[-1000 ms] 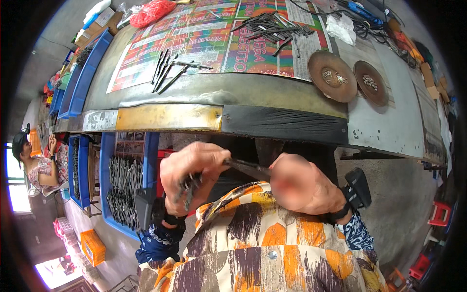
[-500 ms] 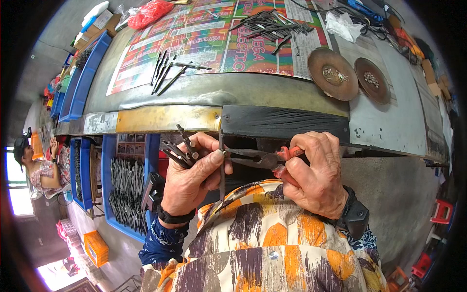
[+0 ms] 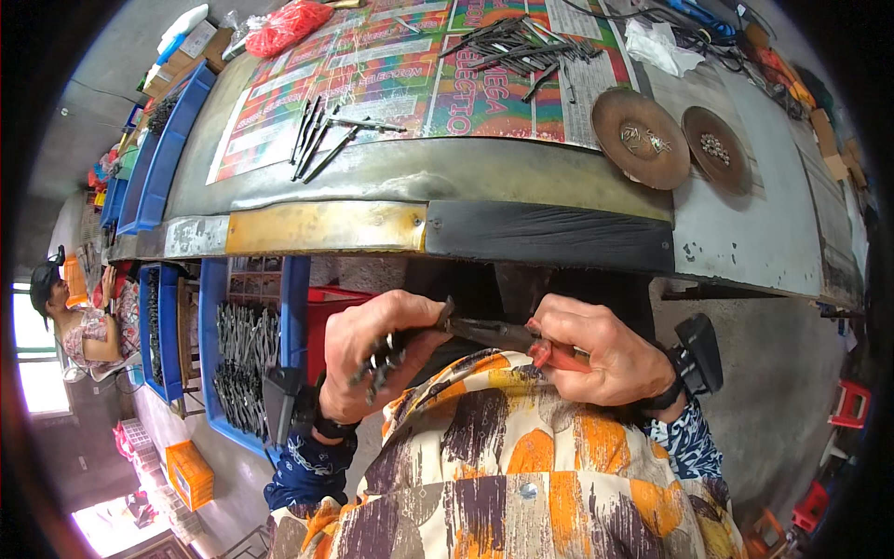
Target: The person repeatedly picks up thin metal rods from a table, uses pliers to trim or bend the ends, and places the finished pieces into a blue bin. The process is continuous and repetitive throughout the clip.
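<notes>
My left hand is closed around a bundle of dark slender metal pieces, whose light ends poke out below the fingers. Pliers with red handles are gripped in my right hand. Their dark jaws point left and meet the tip of a dark piece at my left thumb and forefinger. My fingers hide most of that piece, and I cannot tell how firmly the jaws hold it. Both hands are in front of the bench edge, above my patterned apron.
Dark metal pieces lie in a small group and a larger pile on the bench's printed sheet. Two brown dishes hold small parts. A blue crate of dark pieces stands left. A person sits at far left.
My left hand has turned over, so the bundle now points downward. The pliers and both hands have dropped slightly toward my body. The long piece held upright before is now mostly hidden.
</notes>
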The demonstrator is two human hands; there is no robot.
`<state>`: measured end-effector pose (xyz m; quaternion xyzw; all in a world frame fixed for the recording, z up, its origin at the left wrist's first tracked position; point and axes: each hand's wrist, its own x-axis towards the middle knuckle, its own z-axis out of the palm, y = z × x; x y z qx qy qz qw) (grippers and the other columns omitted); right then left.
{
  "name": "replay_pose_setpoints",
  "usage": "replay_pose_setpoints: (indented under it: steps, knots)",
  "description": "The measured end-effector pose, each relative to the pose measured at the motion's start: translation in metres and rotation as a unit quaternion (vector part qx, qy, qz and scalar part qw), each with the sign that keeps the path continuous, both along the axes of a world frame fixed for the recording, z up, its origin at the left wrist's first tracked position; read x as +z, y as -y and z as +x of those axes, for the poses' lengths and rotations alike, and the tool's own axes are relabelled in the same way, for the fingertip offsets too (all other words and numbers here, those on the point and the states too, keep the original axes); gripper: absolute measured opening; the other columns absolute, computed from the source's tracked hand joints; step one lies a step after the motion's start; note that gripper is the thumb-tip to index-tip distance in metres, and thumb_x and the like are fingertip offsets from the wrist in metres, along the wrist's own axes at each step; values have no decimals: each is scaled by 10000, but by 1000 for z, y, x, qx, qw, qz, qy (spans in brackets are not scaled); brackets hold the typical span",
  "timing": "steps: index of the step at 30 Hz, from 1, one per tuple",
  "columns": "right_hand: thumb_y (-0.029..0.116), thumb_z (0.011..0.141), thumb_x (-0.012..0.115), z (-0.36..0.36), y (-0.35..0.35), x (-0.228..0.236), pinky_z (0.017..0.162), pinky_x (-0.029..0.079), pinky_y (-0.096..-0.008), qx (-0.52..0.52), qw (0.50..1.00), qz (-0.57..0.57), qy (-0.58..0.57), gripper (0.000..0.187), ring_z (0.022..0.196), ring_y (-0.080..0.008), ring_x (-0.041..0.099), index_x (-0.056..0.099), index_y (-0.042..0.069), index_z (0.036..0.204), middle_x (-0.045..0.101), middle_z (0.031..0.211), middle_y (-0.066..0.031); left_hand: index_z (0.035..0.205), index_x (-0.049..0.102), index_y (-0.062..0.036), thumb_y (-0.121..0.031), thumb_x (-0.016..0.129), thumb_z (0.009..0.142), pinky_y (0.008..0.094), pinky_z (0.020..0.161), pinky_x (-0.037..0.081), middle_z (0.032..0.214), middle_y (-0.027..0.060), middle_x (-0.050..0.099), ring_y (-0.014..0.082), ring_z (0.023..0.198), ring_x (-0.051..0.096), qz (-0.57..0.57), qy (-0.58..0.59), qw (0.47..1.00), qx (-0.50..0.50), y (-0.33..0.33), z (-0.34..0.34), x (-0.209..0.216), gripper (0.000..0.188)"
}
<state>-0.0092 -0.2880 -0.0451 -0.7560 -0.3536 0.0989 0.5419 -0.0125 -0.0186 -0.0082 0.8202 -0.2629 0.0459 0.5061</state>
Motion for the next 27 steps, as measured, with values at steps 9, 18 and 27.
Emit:
replay_pose_setpoints:
  steps: [9,18,27]
  knots:
    - [49,716,673,1,2,7,706,469,-390,-73,995,10,68,198,774,-280,558,583,-25,876,546,843,-142,1083,677,-19,58,749,734,349,661,522,870,121,680,285,755,667,173,136,975,16,-2,24,14,364]
    - [30,655,735,0,2,22,708,509,-400,-139,978,-70,139,229,800,-303,599,615,-10,845,589,894,-149,956,637,5,27,656,884,329,632,479,802,133,663,256,692,628,195,165,957,137,-30,99,15,78]
    - [66,692,749,7,3,23,696,512,-386,-138,976,-81,148,203,791,-274,597,627,-1,841,583,883,-127,1080,683,-31,46,684,831,373,717,544,970,163,680,318,837,687,296,187,925,149,-39,159,-4,261]
